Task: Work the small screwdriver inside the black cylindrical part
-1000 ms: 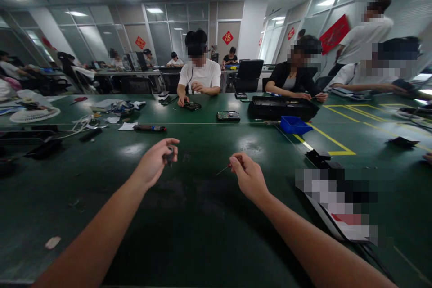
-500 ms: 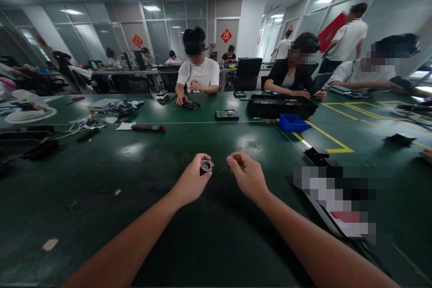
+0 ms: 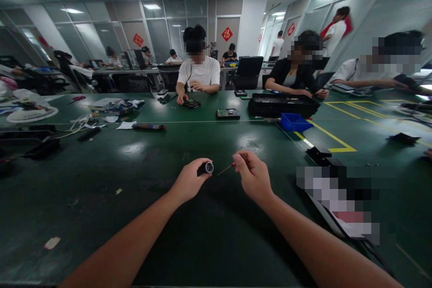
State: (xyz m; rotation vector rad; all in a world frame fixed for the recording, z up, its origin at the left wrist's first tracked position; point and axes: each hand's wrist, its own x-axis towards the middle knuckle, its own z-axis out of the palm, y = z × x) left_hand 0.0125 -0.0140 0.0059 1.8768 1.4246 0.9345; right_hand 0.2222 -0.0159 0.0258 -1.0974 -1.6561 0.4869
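Above the green table, my left hand (image 3: 189,182) is closed round a short black cylinder (image 3: 209,168). Its round, silver-rimmed end faces right, and dark parts show inside the rim. My right hand (image 3: 253,175) grips a small screwdriver (image 3: 225,170) with a reddish handle, mostly hidden by the fingers. The thin metal shaft points left and down toward the cylinder. A small gap lies between the tip and the cylinder, so they do not touch.
Ahead on the table (image 3: 141,234) lie a circuit-board device (image 3: 228,113), a blue bin (image 3: 295,122), a long black tray (image 3: 283,105) and a dark pen-like tool (image 3: 148,127). A blurred-out flat item (image 3: 337,207) is at right. Co-workers sit across the table.
My left hand has turned the cylinder so its open end faces more to the right. My right hand has moved slightly right, and more of the screwdriver shows.
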